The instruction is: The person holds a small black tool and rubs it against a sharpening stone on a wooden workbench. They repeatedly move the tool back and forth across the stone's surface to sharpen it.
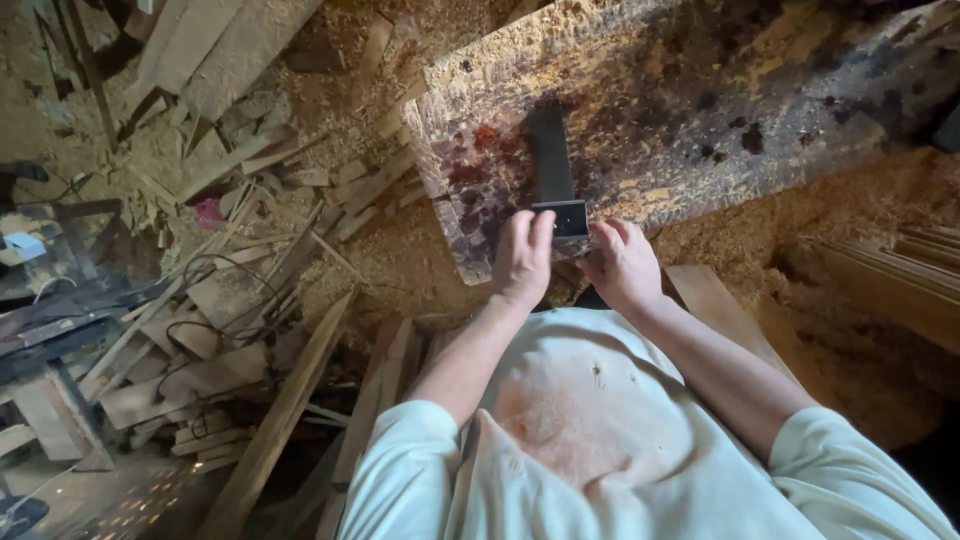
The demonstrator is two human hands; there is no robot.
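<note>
A dark rectangular metal tube (551,160) lies on the stained, sawdust-covered workbench (700,110), its open square end facing me at the bench's near edge. My left hand (522,258) grips the tube's near end from the left, thumb beside the opening. The right hand (622,262) is at the same end from the right, fingers curled against it. Both forearms reach out from my pale shirt.
Left of the bench the floor is piled with wood offcuts (290,200), long planks (280,420), black cables (200,300) and sawdust. A dark machine frame (50,330) stands at far left. Stacked boards (900,280) lie at the right.
</note>
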